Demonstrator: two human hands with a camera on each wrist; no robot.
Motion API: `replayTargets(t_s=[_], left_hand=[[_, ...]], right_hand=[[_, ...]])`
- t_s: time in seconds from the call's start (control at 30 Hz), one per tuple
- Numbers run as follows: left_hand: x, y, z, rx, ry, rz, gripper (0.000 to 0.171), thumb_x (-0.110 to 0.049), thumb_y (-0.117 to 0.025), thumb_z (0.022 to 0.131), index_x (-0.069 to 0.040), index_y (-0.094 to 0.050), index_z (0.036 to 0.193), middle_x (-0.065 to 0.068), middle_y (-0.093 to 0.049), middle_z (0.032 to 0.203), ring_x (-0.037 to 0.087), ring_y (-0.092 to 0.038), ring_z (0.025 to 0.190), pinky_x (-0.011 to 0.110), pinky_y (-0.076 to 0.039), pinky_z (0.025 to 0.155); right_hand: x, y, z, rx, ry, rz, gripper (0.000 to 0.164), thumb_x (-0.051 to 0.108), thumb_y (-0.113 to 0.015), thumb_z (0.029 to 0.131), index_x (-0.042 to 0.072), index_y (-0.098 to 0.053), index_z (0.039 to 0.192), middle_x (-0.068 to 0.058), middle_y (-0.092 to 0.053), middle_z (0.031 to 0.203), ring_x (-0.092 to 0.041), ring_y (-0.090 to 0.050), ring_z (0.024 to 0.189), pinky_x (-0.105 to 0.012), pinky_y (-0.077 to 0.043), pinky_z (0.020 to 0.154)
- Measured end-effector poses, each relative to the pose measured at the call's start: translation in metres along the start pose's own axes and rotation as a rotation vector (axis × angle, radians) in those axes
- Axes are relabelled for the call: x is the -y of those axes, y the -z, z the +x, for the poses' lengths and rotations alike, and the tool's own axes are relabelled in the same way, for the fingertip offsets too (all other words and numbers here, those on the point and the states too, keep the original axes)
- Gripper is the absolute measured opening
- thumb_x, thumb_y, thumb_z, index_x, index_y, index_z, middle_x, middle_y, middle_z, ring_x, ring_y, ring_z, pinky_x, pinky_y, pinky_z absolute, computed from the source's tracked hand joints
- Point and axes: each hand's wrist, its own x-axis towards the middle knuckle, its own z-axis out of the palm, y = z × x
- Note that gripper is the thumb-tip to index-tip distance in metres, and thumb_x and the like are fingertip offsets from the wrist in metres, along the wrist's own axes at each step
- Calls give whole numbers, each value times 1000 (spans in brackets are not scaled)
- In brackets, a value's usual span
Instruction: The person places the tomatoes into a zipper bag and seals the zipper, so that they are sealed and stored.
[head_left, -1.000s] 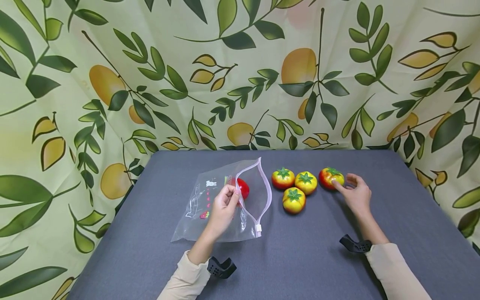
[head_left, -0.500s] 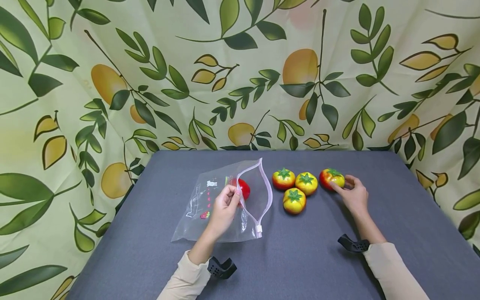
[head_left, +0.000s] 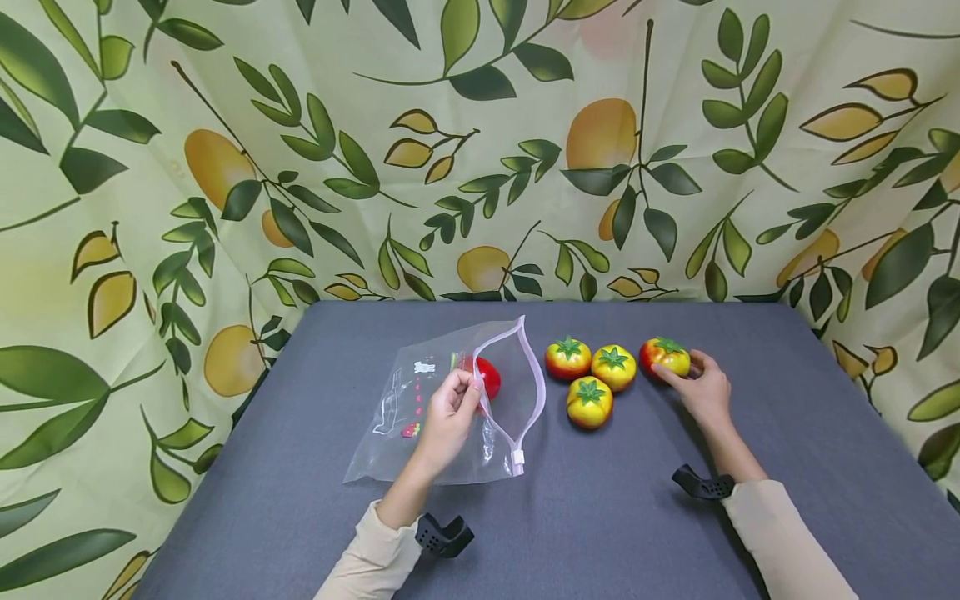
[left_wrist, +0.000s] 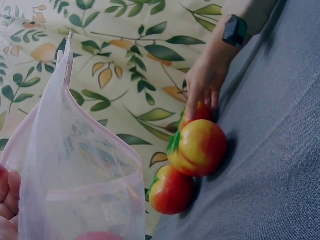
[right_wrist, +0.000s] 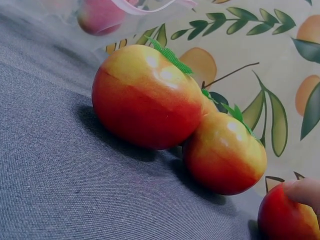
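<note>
My left hand (head_left: 448, 412) pinches the opening edge of a clear zip bag (head_left: 525, 375) with a pink rim, which gapes to the right. Inside the bag shows a red fruit (head_left: 489, 379), partly hidden by the hand. At the right, my right hand (head_left: 707, 392) holds a red-and-yellow toy tomato (head_left: 666, 357) with a green cloth calyx, thumb on its near side and fingers at its right. In the right wrist view the thumb (right_wrist: 306, 192) lies on that tomato (right_wrist: 282, 217). The tomato appears to sit on the table.
Three more toy tomatoes, one at the back left (head_left: 567, 358), one at the right (head_left: 612, 367) and one in front (head_left: 589, 402), sit close together between the bag and my right hand. The grey table (head_left: 585, 517) ends at a leaf-patterned curtain (head_left: 480, 167).
My right hand has moved slightly left, its thumb further across the tomato's near side and its fingers closer round it. The left hand and bag stay put.
</note>
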Motion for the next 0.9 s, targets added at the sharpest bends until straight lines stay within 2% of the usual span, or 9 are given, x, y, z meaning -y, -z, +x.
replayTargets(t_s=[0.33,0.67,0.9], left_hand=[[1,0,0,5,-1,13,16,-4,-47,98,11,-49,95,20,-53,81,1,-53,65,17,-43,52],[2,1,1,6,-11,12,16,-5,-46,99,11,-49,95,19,-53,81,0,-53,65,18,-44,52],[3,1,1,10,-14,12,16,-5,-46,99,11,-48,95,20,-52,80,0,-53,65,17,-41,48]], right_hand=[[-2,-3,1,9,5,-12,82,28,-74,83,-7,-33,145,-34,-44,140,-43,-44,130,-52,-34,111],[-1,-4,3,17,-2,-22,81,29,-74,84,-7,-33,144,-34,-44,141,-43,-45,128,-52,-36,109],[-1,-5,3,14,6,-19,79,28,-74,84,-8,-36,142,-33,-46,139,-42,-47,125,-51,-39,106]])
